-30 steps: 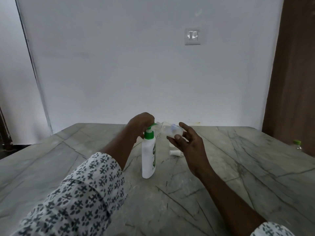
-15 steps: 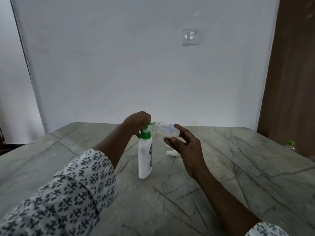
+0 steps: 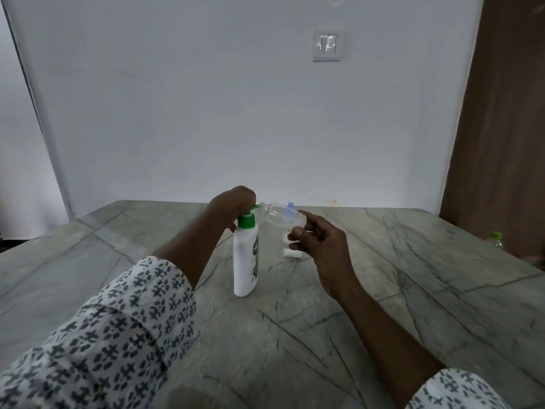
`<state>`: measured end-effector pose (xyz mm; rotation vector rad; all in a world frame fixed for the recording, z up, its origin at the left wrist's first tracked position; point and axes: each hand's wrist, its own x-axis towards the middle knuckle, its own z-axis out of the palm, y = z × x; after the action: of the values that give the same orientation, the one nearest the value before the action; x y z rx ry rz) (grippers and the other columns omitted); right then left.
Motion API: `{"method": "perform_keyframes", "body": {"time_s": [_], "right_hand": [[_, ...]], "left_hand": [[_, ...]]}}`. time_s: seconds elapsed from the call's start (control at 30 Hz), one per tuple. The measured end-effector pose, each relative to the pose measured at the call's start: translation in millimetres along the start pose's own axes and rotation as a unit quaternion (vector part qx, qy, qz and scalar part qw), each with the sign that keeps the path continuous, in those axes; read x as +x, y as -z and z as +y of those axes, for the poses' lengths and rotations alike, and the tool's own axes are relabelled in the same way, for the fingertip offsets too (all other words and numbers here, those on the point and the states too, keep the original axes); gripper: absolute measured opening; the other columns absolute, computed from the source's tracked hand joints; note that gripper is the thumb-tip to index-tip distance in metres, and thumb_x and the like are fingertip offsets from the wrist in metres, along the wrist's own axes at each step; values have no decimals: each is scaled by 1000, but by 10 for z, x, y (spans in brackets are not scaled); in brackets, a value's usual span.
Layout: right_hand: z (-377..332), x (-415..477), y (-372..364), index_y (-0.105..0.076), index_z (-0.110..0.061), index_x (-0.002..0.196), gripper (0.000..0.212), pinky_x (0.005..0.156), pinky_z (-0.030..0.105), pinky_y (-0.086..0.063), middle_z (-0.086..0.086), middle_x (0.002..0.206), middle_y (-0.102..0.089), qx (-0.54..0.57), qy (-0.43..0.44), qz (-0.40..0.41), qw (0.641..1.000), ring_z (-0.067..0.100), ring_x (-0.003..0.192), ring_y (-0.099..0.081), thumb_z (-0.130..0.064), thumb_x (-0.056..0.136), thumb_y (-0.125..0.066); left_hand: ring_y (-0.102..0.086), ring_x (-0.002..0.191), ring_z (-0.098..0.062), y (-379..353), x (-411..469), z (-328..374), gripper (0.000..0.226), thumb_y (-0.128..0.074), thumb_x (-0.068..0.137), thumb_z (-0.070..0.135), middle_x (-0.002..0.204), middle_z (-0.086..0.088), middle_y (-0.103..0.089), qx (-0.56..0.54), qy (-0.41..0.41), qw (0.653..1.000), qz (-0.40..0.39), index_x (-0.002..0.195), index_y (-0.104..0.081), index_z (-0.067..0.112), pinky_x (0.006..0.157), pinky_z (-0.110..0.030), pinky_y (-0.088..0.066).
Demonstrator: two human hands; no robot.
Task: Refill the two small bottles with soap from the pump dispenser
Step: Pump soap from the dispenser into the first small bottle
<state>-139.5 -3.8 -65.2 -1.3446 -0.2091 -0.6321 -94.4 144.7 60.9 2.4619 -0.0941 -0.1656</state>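
A white pump dispenser [image 3: 245, 258] with a green collar and pump head stands upright in the middle of the marble table [image 3: 413, 290]. My left hand [image 3: 236, 202] rests closed over the pump head. My right hand [image 3: 320, 243] holds a small clear bottle [image 3: 280, 216] tilted on its side, its open mouth against the green nozzle. A small white object [image 3: 292, 253], which may be a cap or the second small bottle, lies on the table just behind my right hand. Another small white piece [image 3: 285, 238] sits close by, partly hidden by my fingers.
A clear bottle with a green cap [image 3: 495, 239] stands beyond the table's right edge, near a brown wooden door [image 3: 501, 128]. A white wall with a switch plate [image 3: 327, 45] rises behind the table's far edge.
Both hands keep their hold on the dispenser and small bottle. The camera view has shifted slightly, otherwise nothing has visibly moved.
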Motion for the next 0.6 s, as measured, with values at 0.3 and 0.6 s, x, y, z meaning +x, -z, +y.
{"method": "perform_keyframes", "body": {"time_s": [0.3, 0.6], "right_hand": [[-22, -14, -21, -66, -14, 121, 37, 84, 46, -59, 8, 100, -75, 9, -3, -7, 1000, 30, 87, -73, -6, 86, -70], [-59, 2, -33, -62, -8, 127, 43, 79, 43, -60, 22, 112, -68, 29, -6, 0, 1000, 35, 85, -72, -4, 84, -71]], "left_hand": [[-59, 109, -41, 72, -12, 33, 36, -36, 101, 19, 128, -25, -54, -53, 0, 999, -2, 127, -47, -4, 46, -39, -35], [-61, 106, -42, 84, 15, 36, 35, -38, 100, 18, 125, -25, -57, -22, -1, 1000, -4, 123, -49, -6, 44, -40, -37]]}}
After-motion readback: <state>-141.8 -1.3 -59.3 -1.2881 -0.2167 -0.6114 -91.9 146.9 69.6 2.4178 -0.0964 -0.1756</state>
